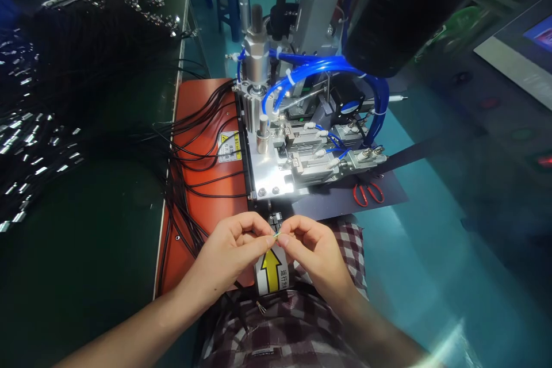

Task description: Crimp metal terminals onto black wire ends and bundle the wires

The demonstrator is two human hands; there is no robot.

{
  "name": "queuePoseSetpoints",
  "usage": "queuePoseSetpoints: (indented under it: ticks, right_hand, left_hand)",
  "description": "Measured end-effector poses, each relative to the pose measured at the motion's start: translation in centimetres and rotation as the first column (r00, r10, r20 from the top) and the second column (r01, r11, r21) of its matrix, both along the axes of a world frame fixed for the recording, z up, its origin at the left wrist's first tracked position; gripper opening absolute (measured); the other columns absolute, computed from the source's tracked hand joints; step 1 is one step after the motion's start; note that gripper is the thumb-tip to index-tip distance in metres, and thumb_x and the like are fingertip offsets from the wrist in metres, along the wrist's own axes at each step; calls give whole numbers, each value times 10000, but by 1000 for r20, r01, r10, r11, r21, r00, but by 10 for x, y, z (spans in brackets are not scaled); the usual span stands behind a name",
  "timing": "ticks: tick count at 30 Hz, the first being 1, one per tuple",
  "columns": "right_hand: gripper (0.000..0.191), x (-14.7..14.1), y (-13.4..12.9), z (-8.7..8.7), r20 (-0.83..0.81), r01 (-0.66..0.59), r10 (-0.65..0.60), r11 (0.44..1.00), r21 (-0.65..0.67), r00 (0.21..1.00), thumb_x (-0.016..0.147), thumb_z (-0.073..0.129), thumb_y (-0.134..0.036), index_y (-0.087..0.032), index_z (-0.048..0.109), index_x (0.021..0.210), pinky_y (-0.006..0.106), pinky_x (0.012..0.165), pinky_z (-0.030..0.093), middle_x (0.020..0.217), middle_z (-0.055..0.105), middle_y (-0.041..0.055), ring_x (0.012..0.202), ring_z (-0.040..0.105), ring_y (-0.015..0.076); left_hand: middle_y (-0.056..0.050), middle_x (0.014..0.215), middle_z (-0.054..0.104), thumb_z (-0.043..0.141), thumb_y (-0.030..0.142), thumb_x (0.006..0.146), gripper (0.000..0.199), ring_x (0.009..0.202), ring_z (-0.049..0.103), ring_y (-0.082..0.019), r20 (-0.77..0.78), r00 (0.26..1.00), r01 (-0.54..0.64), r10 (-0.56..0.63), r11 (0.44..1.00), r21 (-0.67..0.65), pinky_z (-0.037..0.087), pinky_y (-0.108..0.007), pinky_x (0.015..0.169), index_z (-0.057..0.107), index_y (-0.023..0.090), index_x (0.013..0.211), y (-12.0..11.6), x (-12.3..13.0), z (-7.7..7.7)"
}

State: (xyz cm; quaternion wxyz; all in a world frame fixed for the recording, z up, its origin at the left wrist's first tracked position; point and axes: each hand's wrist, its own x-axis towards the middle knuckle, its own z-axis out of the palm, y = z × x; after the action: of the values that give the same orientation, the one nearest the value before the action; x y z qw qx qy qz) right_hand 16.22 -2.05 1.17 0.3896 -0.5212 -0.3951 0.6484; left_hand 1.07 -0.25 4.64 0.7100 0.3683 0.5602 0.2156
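My left hand (235,244) and right hand (317,244) pinch a thin yellow-green wire (277,236) (very small); arranging it seems my step, next needs steadiness.

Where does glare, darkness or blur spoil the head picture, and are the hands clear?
Head view: glare whitens the metal plate; the left table is very dark; the right screen is smeared. Same view: left hand and right hand look clear, but the wires they pinch are too small to count.
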Motion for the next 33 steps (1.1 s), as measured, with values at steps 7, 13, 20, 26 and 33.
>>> queuePoseSetpoints:
  ticks: [7, 13, 20, 26, 33]
  right_hand:
    - [163, 0, 1, 2, -4, -3, 3, 1000, -7, 1000, 725, 653, -294, -155, 573, 692, 216, 482, 340, 559, 483, -44, 504, 431, 81]
    - [144, -1, 0, 1, -9, 10, -10, 1000, 3, 1000, 728, 645, -272, -155, 570, 691, 213, 484, 336, 558, 477, -48, 505, 423, 76]
    - [137, -1, 1, 2, -10, 8, -8, 1000, 4, 1000, 725, 642, -261, -151, 571, 684, 211, 482, 331, 560, 475, -47, 507, 413, 74]
    - [134, -1, -2, -1, -10, 9, -9, 1000, 10, 1000, 742, 631, -263, -157, 563, 698, 208, 465, 315, 541, 468, -56, 487, 413, 70]
    - [131, -1, -1, 1, -5, 4, -4, 1000, 12, 1000, 747, 633, -268, -149, 582, 728, 205, 470, 331, 542, 491, -50, 490, 438, 72]
  left_hand:
    - [99, 383, 375, 623, 397, 738, 237, 347, 454, -86, -16, 999, 35, -35, 999, 2, 242, -151, 331, 523, 183, 721, 0, 0, -1]
    - [90, 379, 397, 618, 385, 741, 225, 349, 473, -94, -27, 999, 39, -38, 999, 24, 248, -147, 319, 528, 180, 721, 1, 0, -1]
    - [89, 379, 398, 614, 369, 751, 211, 347, 474, -91, -24, 999, 39, -39, 999, 38, 250, -141, 316, 528, 178, 720, -1, -1, -4]
    - [101, 387, 372, 609, 375, 758, 214, 328, 443, -76, 10, 1000, 29, -30, 999, 33, 247, -138, 310, 527, 179, 735, -1, -2, -6]
    - [100, 389, 373, 606, 346, 766, 192, 349, 461, -73, 1, 1000, 28, -28, 998, 58, 231, -134, 324, 529, 174, 728, -1, -3, -6]
